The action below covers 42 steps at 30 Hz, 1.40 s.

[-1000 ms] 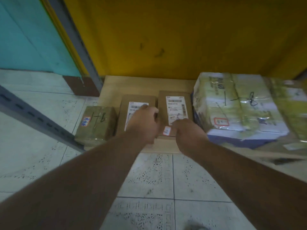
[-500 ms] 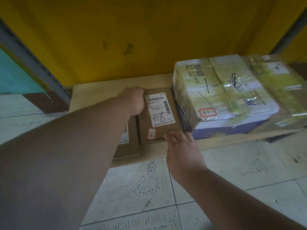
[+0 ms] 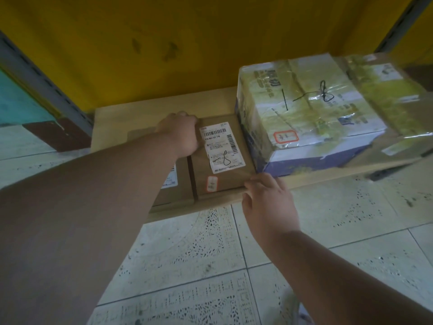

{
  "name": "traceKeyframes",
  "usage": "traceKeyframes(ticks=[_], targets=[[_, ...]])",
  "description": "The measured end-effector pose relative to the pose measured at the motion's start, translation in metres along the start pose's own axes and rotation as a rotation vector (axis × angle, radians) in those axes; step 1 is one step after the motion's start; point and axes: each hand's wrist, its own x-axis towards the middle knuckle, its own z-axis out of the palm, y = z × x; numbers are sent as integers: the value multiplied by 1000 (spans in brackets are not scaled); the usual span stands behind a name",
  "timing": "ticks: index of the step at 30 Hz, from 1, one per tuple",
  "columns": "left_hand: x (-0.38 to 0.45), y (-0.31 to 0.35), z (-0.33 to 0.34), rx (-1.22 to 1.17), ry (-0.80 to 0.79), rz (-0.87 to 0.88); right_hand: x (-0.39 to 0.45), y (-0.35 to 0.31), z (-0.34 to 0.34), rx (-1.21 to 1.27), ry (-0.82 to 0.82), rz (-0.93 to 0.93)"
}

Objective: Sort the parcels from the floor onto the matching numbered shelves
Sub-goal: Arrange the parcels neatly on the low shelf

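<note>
1. Since 0.5 s ago little has moved: the left hand (image 3: 180, 134) is still at the far-left corner of the brown parcel (image 3: 222, 160), and the right hand (image 3: 267, 200) has stayed at its near-right corner. The view is framed almost the same.
2. Landmark taken: the brown parcel, lying flat on the low wooden shelf board (image 3: 131, 113), label up.
3. Left of the brown parcel, a second brown parcel (image 3: 174, 191) is seen, largely covered by the left forearm; a narrow dark gap is seen between the two, so they are recorded as just beside each other.
4. Left hand: fingers are curled over the far-left edge of the brown parcel; the fingertips are hidden behind the knuckles, so a firm grasp cannot be told from mere resting.
5. On the brown parcel a white shipping label (image 3: 221, 147) with barcodes and a handwritten "1-8" is noted; nearer its front edge, a small red-bordered sticker (image 3: 212, 184).
6. Right hand: fingers are bent loosely, tips touching the near-right corner of the brown parcel; nothing is enclosed by them.
7. Right of the brown parcel, touching or nearly so, a taller taped box (image 3: 304, 118) with black marker writing is recorded on the same board.
8. Further right, another taped package (image 3: 393, 99) is seen, blurred.
</note>
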Motion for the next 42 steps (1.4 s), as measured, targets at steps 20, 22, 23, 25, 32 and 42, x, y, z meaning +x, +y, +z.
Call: traceKeyframes(ticks=[20,22,23,25,32,42], targets=[[-34,35,-15,-188,32,36,1,9,-40,123,88,131],[-37,51,-29,-305,34,36,-3,21,-51,209,129,270],[-35,58,-36,-353,41,30,-4,29,-56,241,143,339],[-26,75,-54,-453,59,15,-2,43,-68,298,214,448],[-5,135,-68,-732,-38,-36,27,104,-113,238,325,492],[-17,140,-50,-915,-61,-118,31,121,-127,238,217,371]])
